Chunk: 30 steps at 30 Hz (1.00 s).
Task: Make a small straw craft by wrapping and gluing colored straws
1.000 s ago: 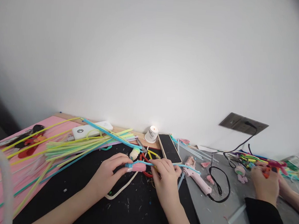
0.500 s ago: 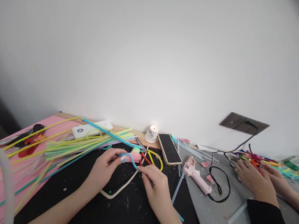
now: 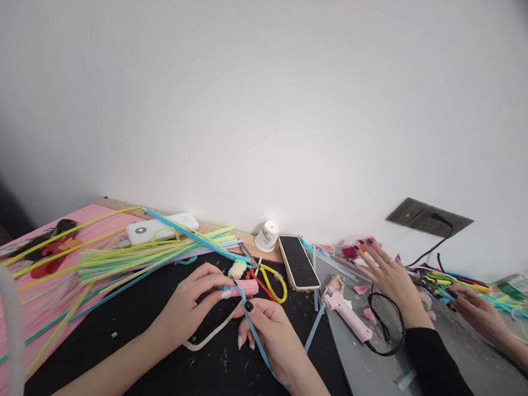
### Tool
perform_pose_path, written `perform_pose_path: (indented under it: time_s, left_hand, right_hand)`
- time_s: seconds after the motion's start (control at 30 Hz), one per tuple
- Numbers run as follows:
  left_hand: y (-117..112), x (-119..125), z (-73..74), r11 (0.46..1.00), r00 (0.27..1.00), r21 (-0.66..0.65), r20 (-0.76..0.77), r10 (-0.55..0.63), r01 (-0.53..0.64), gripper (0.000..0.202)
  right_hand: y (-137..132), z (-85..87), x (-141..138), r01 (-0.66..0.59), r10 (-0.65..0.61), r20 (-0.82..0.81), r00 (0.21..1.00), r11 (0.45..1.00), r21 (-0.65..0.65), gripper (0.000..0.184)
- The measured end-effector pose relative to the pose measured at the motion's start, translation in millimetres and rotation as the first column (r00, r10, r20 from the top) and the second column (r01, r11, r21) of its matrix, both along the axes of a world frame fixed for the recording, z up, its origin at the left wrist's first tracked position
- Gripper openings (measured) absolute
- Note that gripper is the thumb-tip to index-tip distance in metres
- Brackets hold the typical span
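My left hand [image 3: 196, 302] is closed around one end of a short pink roll [image 3: 246, 288], which looks like coiled or bundled pipe cleaner. A blue pipe cleaner [image 3: 254, 331] runs from the fingers of that hand across the roll. My right hand [image 3: 269, 337] pinches this strand just right of the roll, and its free end trails down over the palm. Just behind the roll lies a small pale yellow and green piece [image 3: 238, 270]. Red-and-yellow-handled pliers [image 3: 274, 283] rest beyond my right fingers. A cream strand [image 3: 209, 338] lies bent on the black mat under my hands.
Pipe cleaners [image 3: 119, 260] spread over the left side. A white power bank [image 3: 162, 230], an upturned paper cup [image 3: 267, 235] and a phone [image 3: 299, 264] lie along the back. At right are a corded pink glue gun [image 3: 346, 312] and another person's hands [image 3: 389, 279].
The pink roll has shifted slightly right and down. My right hand has drawn the blue strand down toward me. The other person's hands have moved apart, one reaching toward the wall.
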<state>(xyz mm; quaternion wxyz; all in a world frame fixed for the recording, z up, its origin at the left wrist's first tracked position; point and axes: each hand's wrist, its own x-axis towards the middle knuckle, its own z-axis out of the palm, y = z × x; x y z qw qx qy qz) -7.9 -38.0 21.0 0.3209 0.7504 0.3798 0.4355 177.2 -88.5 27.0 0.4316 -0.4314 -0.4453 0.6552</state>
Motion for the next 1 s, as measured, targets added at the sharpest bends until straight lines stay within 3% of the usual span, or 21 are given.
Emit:
perform_pose_path:
  time_s: [0.27,0.47,0.57,0.67,0.87,1.0]
  left_hand:
    - [-1.8,2.3,-3.3,0.992,0.997,-0.117,0.076,-0.025,0.034,0.016]
    - [-0.9,5.1,-6.6,0.976,0.984,-0.212,0.18,-0.002,0.041,0.014]
    - [-0.4,5.7,-8.8,0.96,0.975,-0.274,0.222,0.014,0.049,0.015]
    - [-0.6,6.9,-9.8,0.931,0.958,-0.359,0.284,0.041,0.066,0.019]
    - [-2.7,10.6,-8.2,0.883,0.931,-0.464,0.348,0.108,0.071,0.028]
    - [-4.4,12.6,-4.9,0.865,0.919,-0.498,0.367,0.143,0.064,0.031]
  right_hand:
    - [-0.2,-4.6,-3.0,0.071,-0.07,-0.019,0.997,0.997,0.028,0.029]
    - [0.0,-2.1,-6.6,0.1,-0.164,0.241,0.956,0.961,0.26,0.029]
    - [-1.5,-1.4,-8.8,0.062,-0.231,0.434,0.871,0.927,0.37,0.025]
    - [-3.0,-0.9,-11.6,0.001,-0.342,0.569,0.748,0.858,0.514,0.024]
    - [-7.1,-3.7,-17.1,-0.156,-0.476,0.644,0.599,0.72,0.676,0.025]
    - [-8.3,-8.6,-19.7,-0.263,-0.533,0.7,0.476,0.673,0.692,0.025]
